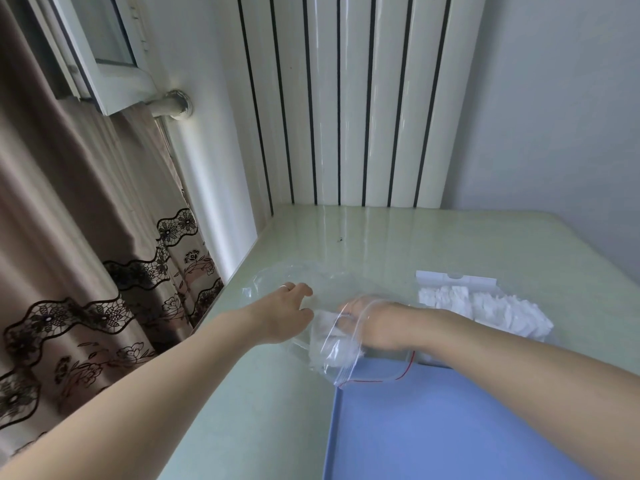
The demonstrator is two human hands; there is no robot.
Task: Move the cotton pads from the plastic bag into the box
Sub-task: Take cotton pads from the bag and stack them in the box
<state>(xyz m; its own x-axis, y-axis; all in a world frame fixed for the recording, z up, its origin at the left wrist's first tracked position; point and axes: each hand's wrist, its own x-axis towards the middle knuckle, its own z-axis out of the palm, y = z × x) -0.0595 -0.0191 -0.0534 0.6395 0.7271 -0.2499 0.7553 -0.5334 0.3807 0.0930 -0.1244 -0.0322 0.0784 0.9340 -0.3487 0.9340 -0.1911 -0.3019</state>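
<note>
Blue mat (pixel 450 427) lies nearest, on the pale bench (pixel 433 244). Across its far edge sprawls the clear bag (pixel 332 355), limp and slippery, best held by its zip rim. Beyond it the box (pixel 457 280) already holds pads (pixel 502 313). Right hand (pixel 377 323) is inside the bag, apparently gripping a light, soft wad; left hand (pixel 287 313) rests on the film, fingers loose.

Two hands — one plastic bag (pixel 341 344), one box (pixel 460 289), one blue board (pixel 433 427).
</note>
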